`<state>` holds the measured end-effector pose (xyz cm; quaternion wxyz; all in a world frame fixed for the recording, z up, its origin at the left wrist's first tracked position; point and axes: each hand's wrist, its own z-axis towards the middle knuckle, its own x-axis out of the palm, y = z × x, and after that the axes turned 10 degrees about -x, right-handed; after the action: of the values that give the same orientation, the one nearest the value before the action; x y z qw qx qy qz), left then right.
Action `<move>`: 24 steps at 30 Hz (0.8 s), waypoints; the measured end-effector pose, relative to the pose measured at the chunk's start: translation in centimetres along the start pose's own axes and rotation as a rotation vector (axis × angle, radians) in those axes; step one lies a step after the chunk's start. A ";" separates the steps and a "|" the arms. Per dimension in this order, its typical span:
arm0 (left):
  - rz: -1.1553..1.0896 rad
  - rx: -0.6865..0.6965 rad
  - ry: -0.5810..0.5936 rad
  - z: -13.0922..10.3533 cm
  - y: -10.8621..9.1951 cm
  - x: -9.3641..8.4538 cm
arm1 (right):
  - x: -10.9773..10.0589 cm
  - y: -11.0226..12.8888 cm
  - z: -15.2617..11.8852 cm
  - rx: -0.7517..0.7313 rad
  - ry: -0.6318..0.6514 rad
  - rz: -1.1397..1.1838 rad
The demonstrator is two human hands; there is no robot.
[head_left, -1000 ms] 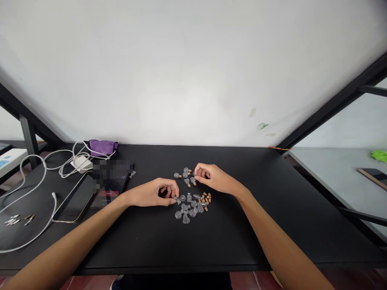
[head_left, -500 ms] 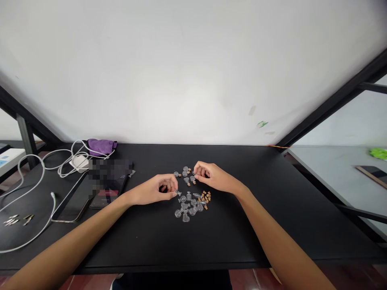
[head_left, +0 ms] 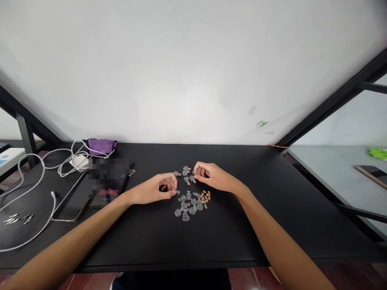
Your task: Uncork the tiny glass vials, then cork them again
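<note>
My left hand (head_left: 163, 187) is closed in a pinch on a tiny clear glass bottle (head_left: 177, 192), whose neck sticks out to the right of the fingertips. My right hand (head_left: 208, 174) is also pinched, over the right edge of a group of small corked bottles (head_left: 186, 180); a bit of glass shows at its fingers, but whether it is gripped I cannot make out. Nearer to me lies a pile of uncorked glass bottles (head_left: 185, 216) in several shapes. Tiny corks (head_left: 208, 194) are heaped at the pile's right side.
Two phones (head_left: 68, 201) (head_left: 104, 197) lie on the left of the black table (head_left: 145, 241). A white cable (head_left: 33, 181), a charger (head_left: 80, 162) and a purple cloth (head_left: 102, 146) sit behind and beside them. Small metal pieces (head_left: 12, 220) lie far left. A wall closes off the back.
My left hand has shifted very slightly with the small bottle in its pinch. The right hand stays almost still beside the corked bottles.
</note>
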<state>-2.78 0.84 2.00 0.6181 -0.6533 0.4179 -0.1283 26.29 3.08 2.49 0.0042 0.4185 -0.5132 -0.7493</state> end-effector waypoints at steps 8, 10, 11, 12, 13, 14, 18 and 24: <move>-0.012 -0.012 0.014 0.0 -0.1 -0.1 | 0.0 -0.2 0.0 -0.004 0.002 -0.003; -0.018 -0.008 0.015 0.1 0.0 0.0 | 0.0 -0.1 0.0 0.000 0.003 0.001; -0.022 -0.006 0.017 0.1 0.0 0.0 | 0.0 -0.1 0.0 0.002 0.005 0.003; -0.025 -0.005 0.019 0.1 0.0 0.0 | 0.0 0.0 0.0 0.003 0.006 0.004; -0.027 -0.004 0.020 0.0 0.0 0.0 | 0.0 0.1 0.0 0.004 0.007 0.005; -0.027 -0.006 0.020 0.0 0.0 0.0 | 0.0 0.1 0.0 0.007 0.011 0.005; -0.018 -0.019 0.016 -0.1 -0.2 0.0 | -0.1 0.3 0.0 0.020 0.026 0.001; -0.020 -0.019 0.019 -0.1 -0.2 0.0 | 0.0 0.1 0.0 0.012 0.024 -0.001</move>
<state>-2.73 0.73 2.18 0.6066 -0.6623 0.4181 -0.1367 26.22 3.04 2.61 0.0075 0.4279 -0.5172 -0.7412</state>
